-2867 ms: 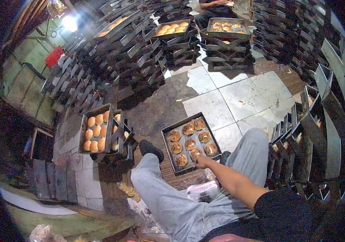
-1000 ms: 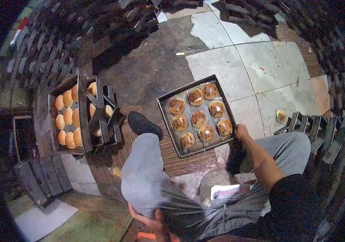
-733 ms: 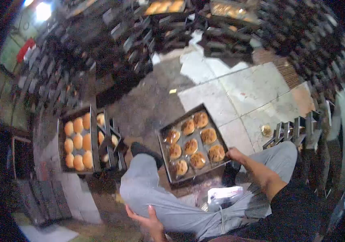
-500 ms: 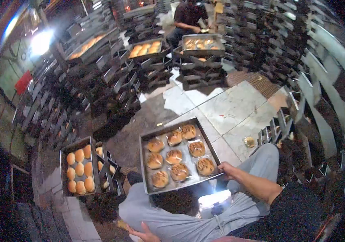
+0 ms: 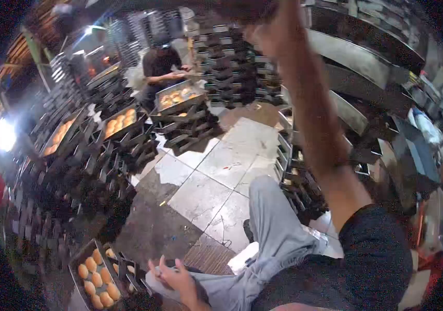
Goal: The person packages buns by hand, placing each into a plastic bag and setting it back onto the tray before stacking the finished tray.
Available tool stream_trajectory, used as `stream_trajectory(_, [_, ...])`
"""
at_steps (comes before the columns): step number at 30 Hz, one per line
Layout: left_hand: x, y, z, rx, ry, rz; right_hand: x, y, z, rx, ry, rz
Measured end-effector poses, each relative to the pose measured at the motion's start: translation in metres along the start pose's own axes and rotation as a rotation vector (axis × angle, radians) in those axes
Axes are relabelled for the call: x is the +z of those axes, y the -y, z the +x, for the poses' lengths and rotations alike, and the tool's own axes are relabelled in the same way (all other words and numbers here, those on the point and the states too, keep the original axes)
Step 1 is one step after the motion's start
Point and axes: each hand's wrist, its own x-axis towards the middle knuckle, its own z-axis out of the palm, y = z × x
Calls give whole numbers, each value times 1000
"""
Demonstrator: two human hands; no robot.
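My right arm reaches high across the view, with my right hand [image 5: 265, 36] blurred at the top edge. It meets the dark underside of a baking tray [image 5: 244, 10], mostly cut off by the frame; the fingers are smeared and the tray's contents are hidden. Low in the view, my left hand [image 5: 176, 280] is open above my leg, its fingers spread and nothing between them. To its left, a deep metal tray of round golden buns [image 5: 96, 282] tops a stack of trays.
A person [image 5: 162, 67] sits at the back behind a tray of buns [image 5: 177, 97]. More bun trays [image 5: 120, 123] top criss-crossed stacks at left. Tall tray stacks [image 5: 226, 62] line the back and right. Pale floor tiles [image 5: 216, 176] lie ahead of my knee.
My right hand has swung from my lap up to the top, taking the tray of topped, wrapped buns out of the middle. My left hand has risen slightly, and the view has turned right.
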Motion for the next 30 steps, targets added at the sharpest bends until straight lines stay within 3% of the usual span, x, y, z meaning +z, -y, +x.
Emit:
stream_trajectory(1, [8, 0, 10, 20, 23, -7, -34, 11, 32, 3, -13, -28])
stream_trajectory(3, [38, 10, 30, 211, 117, -31, -96, 24, 77, 156, 364, 1307])
stream_trajectory(5, [69, 18, 44, 253, 238, -92, -131, 28, 64, -307, -86, 387])
stream_trajectory(6, [81, 26, 46, 271, 352, -130, -158, 35, 60, -314, -91, 361])
stream_trajectory(8, [106, 69, 39, 328, 483, -17, -218, 56, 50, 73, 24, 866])
stream_trajectory(10, [107, 84, 33, 375, 600, 104, -254, 48, 47, 132, -56, 760])
stream_trajectory(12, [96, 76, 27, 148, 796, 276, -246, 52, 51, 138, -190, 663])
stream_trajectory(13, [97, 74, 30, 154, 803, 269, -258, 48, 61, 233, -210, 588])
stream_trajectory(15, [98, 68, 40, 139, 829, 16, -238, 35, 67, 130, -524, 516])
stream_trajectory(16, [103, 72, 41, 142, 834, 15, -259, 11, 81, 129, -525, 511])
stream_trajectory(18, [115, 77, 41, 215, 740, -77, -320, -40, 114, 595, -289, 456])
stream_trajectory(19, [114, 73, 38, 208, 731, -76, -323, -39, 105, 596, -281, 465])
stream_trajectory(21, [103, 63, 33, 157, 730, -55, -323, -26, 61, 510, -323, -41])
stream_trajectory(23, [108, 65, 32, 109, 735, -52, -333, -17, 36, 433, -298, -137])
stream_trajectory(25, [104, 61, 27, 35, 721, -48, -326, 4, 6, 187, -55, -152])
stream_trajectory(28, [97, 56, 24, -19, 713, 62, -271, 32, -62, 67, 385, 387])
stream_trajectory(29, [108, 70, 23, 9, 759, 99, -294, -53, -97, 44, 50, 222])
stream_trajectory(30, [113, 80, 23, 36, 802, 127, -267, -43, -111, 8, 521, 363])
